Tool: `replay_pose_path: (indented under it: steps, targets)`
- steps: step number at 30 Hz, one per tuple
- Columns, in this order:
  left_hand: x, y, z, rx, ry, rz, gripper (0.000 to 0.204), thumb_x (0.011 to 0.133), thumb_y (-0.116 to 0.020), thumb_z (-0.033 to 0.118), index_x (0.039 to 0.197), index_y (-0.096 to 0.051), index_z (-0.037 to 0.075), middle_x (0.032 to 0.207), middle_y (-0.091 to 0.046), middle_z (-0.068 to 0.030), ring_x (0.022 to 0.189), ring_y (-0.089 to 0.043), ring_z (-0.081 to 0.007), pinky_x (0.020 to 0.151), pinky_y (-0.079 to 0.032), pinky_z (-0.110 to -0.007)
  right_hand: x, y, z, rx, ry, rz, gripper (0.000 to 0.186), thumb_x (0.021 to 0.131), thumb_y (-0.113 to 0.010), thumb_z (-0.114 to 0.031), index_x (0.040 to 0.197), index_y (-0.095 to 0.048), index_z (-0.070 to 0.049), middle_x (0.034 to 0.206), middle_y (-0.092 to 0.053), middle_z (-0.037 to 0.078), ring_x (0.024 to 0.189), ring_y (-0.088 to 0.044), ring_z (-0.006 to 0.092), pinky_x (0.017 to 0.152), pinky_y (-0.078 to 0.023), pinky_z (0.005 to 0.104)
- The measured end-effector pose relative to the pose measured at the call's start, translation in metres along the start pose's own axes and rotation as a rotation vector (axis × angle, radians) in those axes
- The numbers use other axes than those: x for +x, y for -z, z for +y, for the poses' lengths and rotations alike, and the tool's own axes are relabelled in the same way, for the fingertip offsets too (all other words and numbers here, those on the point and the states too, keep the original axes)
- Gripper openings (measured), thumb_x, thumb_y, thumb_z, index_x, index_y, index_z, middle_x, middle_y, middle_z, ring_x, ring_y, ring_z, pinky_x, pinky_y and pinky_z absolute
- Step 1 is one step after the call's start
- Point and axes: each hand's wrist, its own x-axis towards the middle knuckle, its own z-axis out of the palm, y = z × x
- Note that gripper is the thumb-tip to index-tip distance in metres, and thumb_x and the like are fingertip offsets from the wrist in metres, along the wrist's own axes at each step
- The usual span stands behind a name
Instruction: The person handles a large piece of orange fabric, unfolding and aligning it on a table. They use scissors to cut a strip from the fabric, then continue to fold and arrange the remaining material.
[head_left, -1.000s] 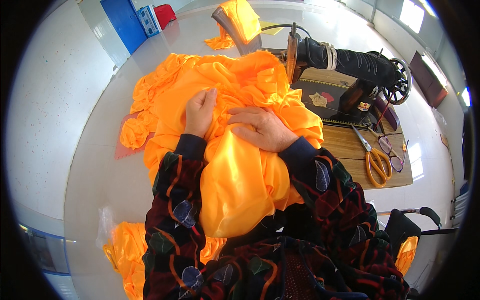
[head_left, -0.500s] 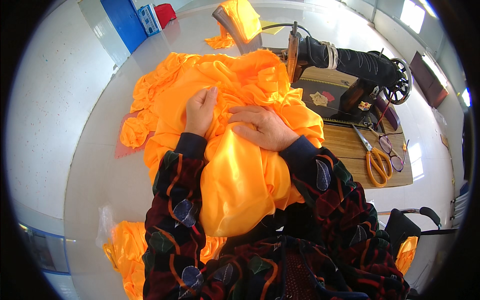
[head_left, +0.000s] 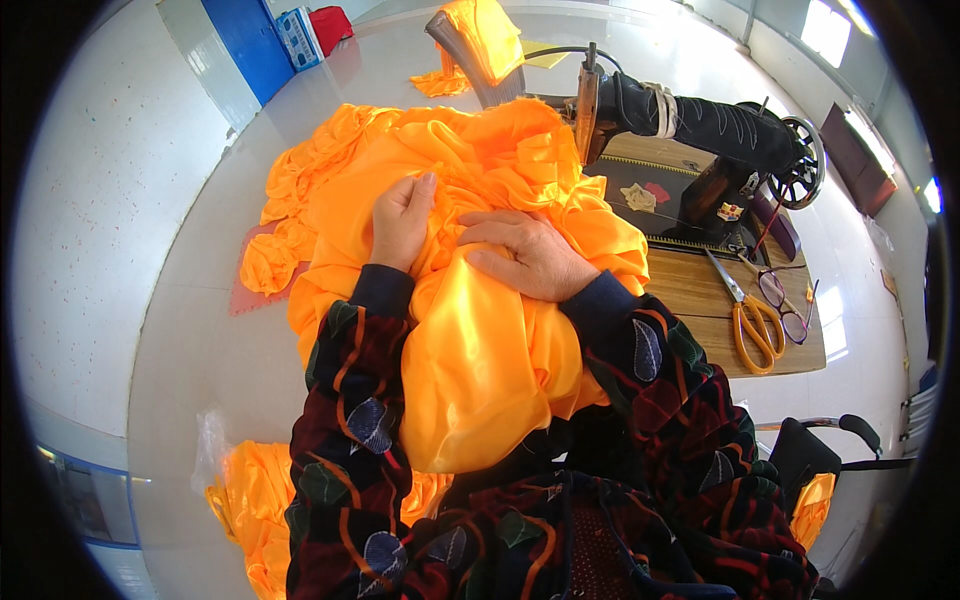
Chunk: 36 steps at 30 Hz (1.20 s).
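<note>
Well, left hand (head_left: 402,225) curled, right hand (head_left: 530,256) flatter, they sit apart, orange cloth (head_left: 480,360) beneath both. I can't tell whether they grip

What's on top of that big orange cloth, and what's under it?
On the orange cloth are the left hand, curled, and right hand. A wooden tabletop shows past its right edge; what lies underneath is covered.

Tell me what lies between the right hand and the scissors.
In the head view, between the right hand and the scissors lie the navy cuff, an edge of the cloth, then wooden tabletop.
</note>
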Motion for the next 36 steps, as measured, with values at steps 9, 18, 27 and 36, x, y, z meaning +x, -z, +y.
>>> replay_pose_path:
  steps: [9,18,27,36]
  targets:
    - [0.0,0.002,-0.003,0.001,0.027,-0.021,0.032,0.097,-0.057,0.026,0.073,-0.054,0.004,0.069,-0.049,0.004,0.064,-0.042,-0.0035,0.06,-0.036,-0.02,-0.001,0.001,0.002,0.04,0.003,-0.001,0.023,0.09,-0.059,-0.02,0.103,-0.065,-0.002,0.113,-0.063,0.018,0.104,-0.061,0.0331,0.091,-0.047,0.0371]
    - [-0.026,0.006,0.009,0.672,-0.358,0.134,0.039,0.085,-0.068,0.024,0.11,-0.057,-0.004,0.102,-0.061,-0.0184,0.092,-0.059,-0.0338,0.082,-0.047,-0.038,0.0,0.005,0.018,0.702,-0.359,0.401,0.04,0.101,-0.045,-0.031,0.103,-0.065,0.003,0.1,-0.068,0.01,0.097,-0.062,0.0174,0.088,-0.047,0.0302]
    - [-0.08,0.039,0.062,0.203,-0.002,0.194,0.021,0.094,-0.055,0.015,0.104,-0.061,-0.002,0.091,-0.061,-0.0049,0.081,-0.055,-0.014,0.073,-0.044,-0.026,-0.005,0.024,0.021,0.934,-0.465,0.549,0.042,0.1,-0.045,-0.038,0.104,-0.061,0.0,0.098,-0.068,0.014,0.091,-0.065,0.0203,0.084,-0.05,0.0308]
    - [-0.115,0.074,0.117,-0.043,0.06,0.287,0.019,0.098,-0.05,0.013,0.103,-0.063,0.001,0.087,-0.054,0.0055,0.075,-0.043,-0.0028,0.069,-0.036,-0.018,-0.033,0.028,-0.009,0.778,-0.322,0.406,0.023,0.099,-0.05,-0.019,0.105,-0.062,0.0,0.098,-0.067,0.005,0.091,-0.062,0.0127,0.082,-0.048,0.0256]
